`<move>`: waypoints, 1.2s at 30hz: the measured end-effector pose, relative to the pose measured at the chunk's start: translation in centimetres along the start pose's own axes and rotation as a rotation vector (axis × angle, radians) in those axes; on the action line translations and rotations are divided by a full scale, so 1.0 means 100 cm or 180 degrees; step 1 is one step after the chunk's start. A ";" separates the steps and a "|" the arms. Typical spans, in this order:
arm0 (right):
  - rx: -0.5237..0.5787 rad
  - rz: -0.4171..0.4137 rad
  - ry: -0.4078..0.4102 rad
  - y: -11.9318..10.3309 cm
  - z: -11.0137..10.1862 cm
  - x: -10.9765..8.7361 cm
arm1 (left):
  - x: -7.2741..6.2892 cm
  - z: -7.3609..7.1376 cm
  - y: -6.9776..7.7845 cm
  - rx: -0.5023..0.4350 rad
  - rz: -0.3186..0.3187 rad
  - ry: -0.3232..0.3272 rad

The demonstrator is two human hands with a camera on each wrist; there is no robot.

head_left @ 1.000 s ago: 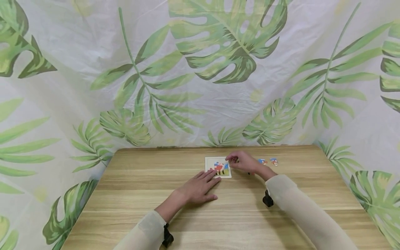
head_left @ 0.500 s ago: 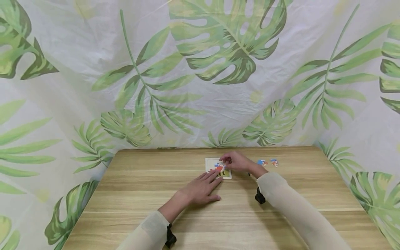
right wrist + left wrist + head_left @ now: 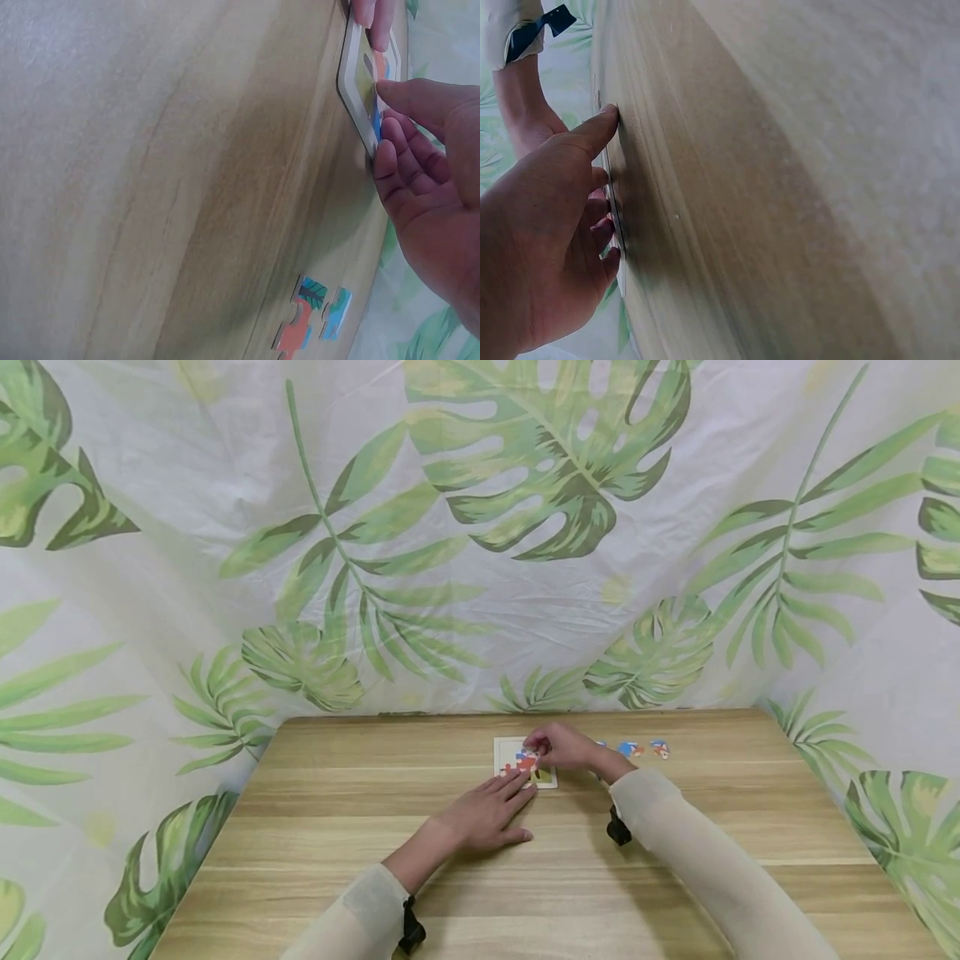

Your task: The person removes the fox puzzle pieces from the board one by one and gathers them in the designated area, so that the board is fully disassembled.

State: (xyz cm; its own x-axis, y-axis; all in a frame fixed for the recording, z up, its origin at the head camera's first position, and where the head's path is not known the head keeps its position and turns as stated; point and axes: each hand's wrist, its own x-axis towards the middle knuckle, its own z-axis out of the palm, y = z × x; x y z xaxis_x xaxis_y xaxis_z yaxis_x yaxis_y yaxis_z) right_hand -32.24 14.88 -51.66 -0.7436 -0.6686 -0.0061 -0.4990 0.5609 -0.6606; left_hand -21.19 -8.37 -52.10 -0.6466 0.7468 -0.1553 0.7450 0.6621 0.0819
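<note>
Tabletop (image 3: pixel 300 810) shows woodgrain beneath both hands (image 3: pixel 483 817) (image 3: pixel 564 747); leafy backdrop (image 3: pixel 450 610) behind, apparently fabric.

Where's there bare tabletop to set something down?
Left of the puzzle board and left sleeve; between that and the right sleeve; right of the loose pieces. Crowded: the board, under left grip and right grip, pieces nearby.

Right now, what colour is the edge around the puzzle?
The puzzle's border is off-white; it shows best in the right wrist view.

desk (image 3: pixel 315 810) left edge: passage lay free | far edge, middle: left hand (image 3: pixel 483 817) and right hand (image 3: pixel 566 746) hemmed puzzle board (image 3: pixel 507 747) | far-right: loose pieces (image 3: pixel 629 749) obstructed
</note>
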 end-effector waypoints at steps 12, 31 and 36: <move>0.0059 0.0040 -0.0048 -0.003 0.001 0.001 | 0.000 -0.001 0.000 -0.0021 0.0053 0.0026; 0.0248 0.0130 0.0007 -0.004 0.004 0.003 | 0.001 -0.002 0.002 -0.0106 -0.0001 -0.0064; 0.0362 0.0195 0.0068 -0.003 0.004 0.001 | 0.001 -0.002 0.001 -0.0109 0.0032 -0.0039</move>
State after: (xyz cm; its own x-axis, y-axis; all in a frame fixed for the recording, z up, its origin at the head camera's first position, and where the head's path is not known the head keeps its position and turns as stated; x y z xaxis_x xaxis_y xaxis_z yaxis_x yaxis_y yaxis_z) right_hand -32.00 14.42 -51.76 -0.7811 -0.6236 -0.0337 -0.3996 0.5406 -0.7403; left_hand -21.21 -8.15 -51.89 -0.6369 0.7527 -0.1664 0.7452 0.6565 0.1172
